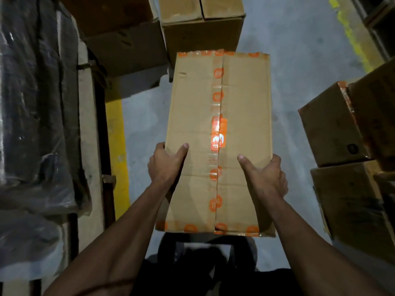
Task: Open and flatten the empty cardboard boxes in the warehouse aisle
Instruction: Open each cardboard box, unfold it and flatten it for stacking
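Taped cardboard box [192, 129] held over the aisle floor [288, 60]

Left hand [165, 163] and right hand [267, 175] each grasped a long side of the box, thumbs on its top either side of the orange-printed tape [217, 103]; another closed carton [201, 24] stood just beyond it

Held box [192, 129]: matt brown cardboard, creased, seam under glossy clear tape [217, 133] with orange print. Left of box: wrapped bundles [32, 99] in shiny crinkled plastic film. Under box: floor [288, 60], matt grey concrete; painted yellow stripe [116, 133], scuffed.
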The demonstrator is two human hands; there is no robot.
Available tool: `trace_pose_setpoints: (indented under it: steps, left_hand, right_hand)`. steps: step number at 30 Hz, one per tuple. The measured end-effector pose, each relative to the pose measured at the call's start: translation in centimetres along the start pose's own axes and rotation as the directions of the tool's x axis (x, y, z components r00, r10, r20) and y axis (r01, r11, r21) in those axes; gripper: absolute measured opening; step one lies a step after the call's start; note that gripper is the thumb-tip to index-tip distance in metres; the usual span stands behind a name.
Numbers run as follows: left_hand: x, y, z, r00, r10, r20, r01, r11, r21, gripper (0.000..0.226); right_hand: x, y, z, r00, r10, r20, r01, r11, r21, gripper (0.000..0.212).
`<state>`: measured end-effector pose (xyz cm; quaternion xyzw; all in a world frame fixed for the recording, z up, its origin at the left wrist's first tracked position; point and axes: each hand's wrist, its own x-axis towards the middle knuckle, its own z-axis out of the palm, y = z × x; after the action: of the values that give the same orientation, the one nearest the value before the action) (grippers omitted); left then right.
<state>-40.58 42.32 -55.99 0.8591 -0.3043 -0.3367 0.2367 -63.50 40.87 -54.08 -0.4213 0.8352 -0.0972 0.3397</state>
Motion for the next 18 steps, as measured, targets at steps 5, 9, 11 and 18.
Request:
trace_pose_setpoints:
  steps: [5, 9, 11, 18]
  left_hand:
    - [2.5, -2.6, 3.0, 1.000, 0.021, 0.009, -0.021, 1.000, 0.000, 0.061]
    - [3.2, -5.5, 4.8, 1.000, 0.010, 0.019, -0.010, 1.000, 0.022, 0.062]
    - [3.4, -6.4, 5.4, 1.000, 0.007, 0.019, -0.008, 0.999, 0.039, 0.063]
    - [3.4, -6.8, 6.8, 0.998, 0.051, 0.038, -0.052, 0.998, 0.045, 0.068]
  right_hand:
    - [2.6, 1.9, 3.8, 0.999, -0.026, -0.021, 0.027, 0.999, 0.019, 0.094]
    - [3.7, 3.1, 6.4, 0.999, -0.032, -0.011, 0.032, 0.999, 0.000, 0.094]
    - [4.0, 3.6, 7.3, 0.999, -0.038, -0.006, 0.038, 0.999, -0.008, 0.093]
    - [5.6, 4.8, 7.7, 0.998, -0.063, 0.005, 0.063, 0.996, -0.058, 0.095]
